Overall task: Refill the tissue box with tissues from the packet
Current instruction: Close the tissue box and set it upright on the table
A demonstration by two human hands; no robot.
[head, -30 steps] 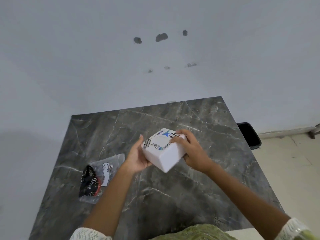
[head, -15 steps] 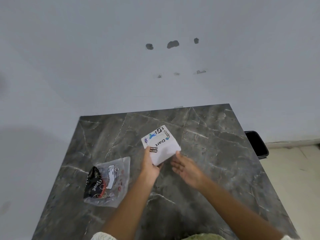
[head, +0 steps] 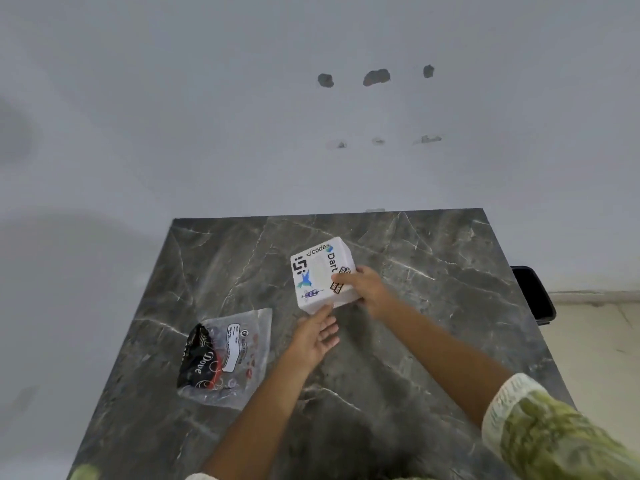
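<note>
A white tissue box (head: 317, 271) with stickers on its upper face sits on the dark marble table (head: 433, 306), near the middle. My right hand (head: 363, 289) grips the box's right near corner, thumb over a sticker. My left hand (head: 317, 336) is open, palm up, its fingertips touching the box's near bottom edge. The tissue packet (head: 225, 355), a clear plastic wrapper with black and red print, lies flat on the table to the left of my left hand, untouched.
A white wall rises just behind the table's far edge. A black bin (head: 533, 296) stands on the floor past the table's right edge. Pale floor lies to the right.
The box was turned between both hands and now rests with its stickered face up. My left hand let go of it and opened; my right hand took hold of it.
</note>
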